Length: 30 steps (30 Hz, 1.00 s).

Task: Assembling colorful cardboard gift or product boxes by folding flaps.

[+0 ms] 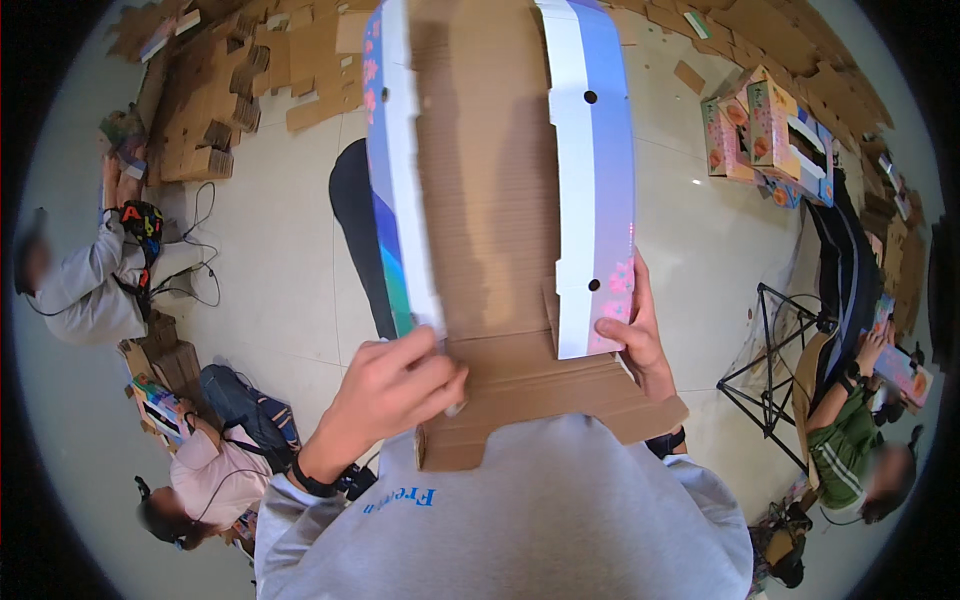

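head view: a flat printed cardboard box blank (490, 200) fills the centre, held upright against the grey sweatshirt (520, 510). left hand (395, 385) at 7 o'clock pinches its blue edge; right hand (635, 335) at 4 o'clock clamps the white flap. judged risk: the tall sheet could buckle or slip, gripped only low down. pale tiled floor (290, 250); cardboard scraps (250, 80) at 11 o'clock, folded boxes (765, 135) at 2.

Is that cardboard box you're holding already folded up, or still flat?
Partly folded: the cardboard box shows its brown inside, printed side panels bent up, bottom flaps spread loose between both hands.
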Motion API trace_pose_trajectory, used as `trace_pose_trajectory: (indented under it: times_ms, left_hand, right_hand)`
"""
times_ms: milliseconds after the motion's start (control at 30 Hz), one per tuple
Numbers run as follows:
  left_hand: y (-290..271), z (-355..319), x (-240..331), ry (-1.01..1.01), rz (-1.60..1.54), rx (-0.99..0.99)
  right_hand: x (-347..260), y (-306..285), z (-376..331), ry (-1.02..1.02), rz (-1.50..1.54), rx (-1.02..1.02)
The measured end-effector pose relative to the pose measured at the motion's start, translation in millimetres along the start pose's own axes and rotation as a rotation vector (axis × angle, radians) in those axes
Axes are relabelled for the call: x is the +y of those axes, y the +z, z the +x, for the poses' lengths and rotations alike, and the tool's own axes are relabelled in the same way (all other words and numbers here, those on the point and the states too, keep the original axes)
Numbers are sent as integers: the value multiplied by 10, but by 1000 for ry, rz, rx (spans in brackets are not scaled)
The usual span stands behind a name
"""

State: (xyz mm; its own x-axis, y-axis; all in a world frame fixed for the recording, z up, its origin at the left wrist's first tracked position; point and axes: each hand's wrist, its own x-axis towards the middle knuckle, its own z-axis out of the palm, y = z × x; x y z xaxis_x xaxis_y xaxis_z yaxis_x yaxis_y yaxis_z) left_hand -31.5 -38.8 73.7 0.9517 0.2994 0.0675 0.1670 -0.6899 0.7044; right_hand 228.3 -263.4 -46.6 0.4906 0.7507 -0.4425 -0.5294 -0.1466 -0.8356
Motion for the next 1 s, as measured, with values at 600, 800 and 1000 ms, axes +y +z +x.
trace_pose_trajectory:
  times_ms: [600, 800, 1000]
  left_hand:
    - [182, -61, -375, -6, -128, -160]
    - [710, -167, -570, -357, -207, 458]
    - [673, -95, -603, -235, -7, 206]
  right_hand:
    - [125, -65, -18, 69, 70, 67]
    - [-66, -284, 16, 20, 174, -45]
    - [-98, 65, -134, -166, 207, 191]
